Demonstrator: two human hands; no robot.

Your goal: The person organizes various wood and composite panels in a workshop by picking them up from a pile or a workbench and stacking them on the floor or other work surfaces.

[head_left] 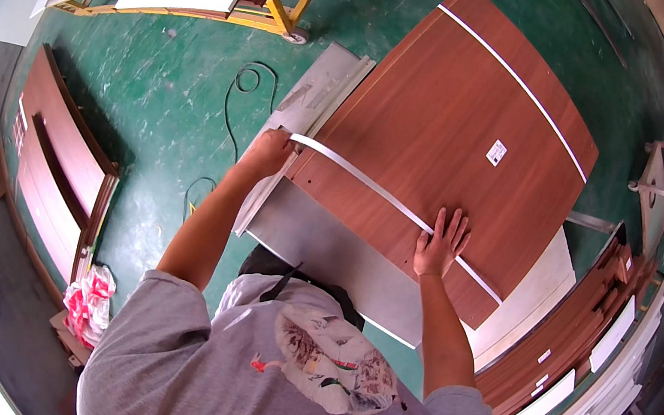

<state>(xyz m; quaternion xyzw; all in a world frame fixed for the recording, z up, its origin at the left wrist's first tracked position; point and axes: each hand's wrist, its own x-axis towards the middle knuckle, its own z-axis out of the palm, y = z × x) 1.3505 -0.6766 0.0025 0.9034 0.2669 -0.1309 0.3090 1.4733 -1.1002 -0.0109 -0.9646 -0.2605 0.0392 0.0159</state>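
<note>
A stack of reddish-brown wood panels [450, 122] lies flat in front of me on a grey metal table [326, 246]. Two white straps cross it: the far strap [518, 76] lies flat, and the near strap [378, 189] runs from the left edge to the right edge. At the left edge my left hand [272, 151] is closed around the near strap's end. My right hand [442, 244] rests flat on the top panel, fingers spread, over the near strap. A white label [496, 153] sits on the panel's right half.
A yellow wheeled cart [280, 17] carries white and brown boards at the back left. Brown panels [62, 156] lean at the left, near a red-and-white plastic bag [88, 304]. More brown boards [561, 348] stand to the right. A dark cable [232, 96] lies on the green floor.
</note>
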